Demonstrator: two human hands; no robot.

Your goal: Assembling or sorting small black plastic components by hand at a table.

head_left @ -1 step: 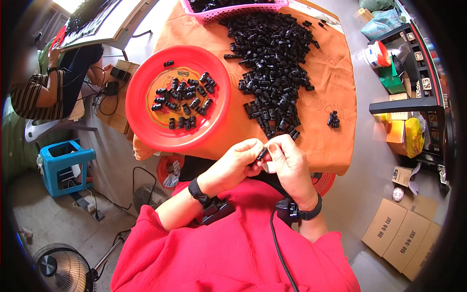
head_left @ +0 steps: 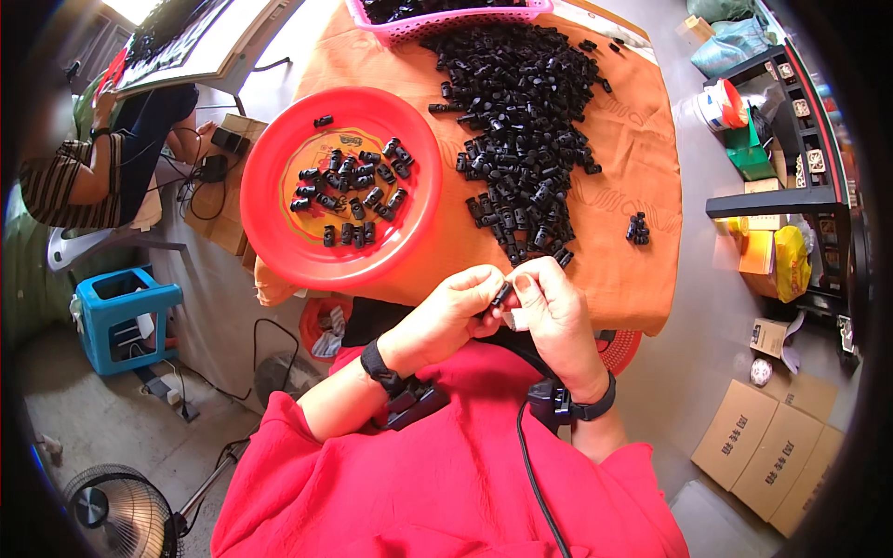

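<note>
At the far left a co-worker in a striped sleeve (head_left: 93,177) sits near a blue stool (head_left: 130,299), with a fan (head_left: 121,511) standing below them. Next comes a red basin (head_left: 260,186) on the table (head_left: 633,270), which is covered with an orange cloth; a few dozen small black pieces (head_left: 349,177) lie loosely inside the basin, mostly toward its middle. Before the table's near edge, the person's left hand (head_left: 456,302) pinches one black piece (head_left: 502,295) between thumb and fingers. Beyond it, a dense heap of black parts (head_left: 521,121) runs up the cloth to a pink basket (head_left: 414,28). The right hand (head_left: 553,307) is curled in against the held piece, its fingertips close to the left ones; whether it grips too cannot be told. Farther right, a little cluster of black parts (head_left: 638,229) lies apart, then come a dark shelf (head_left: 781,200) and cardboard boxes (head_left: 772,456).
</note>
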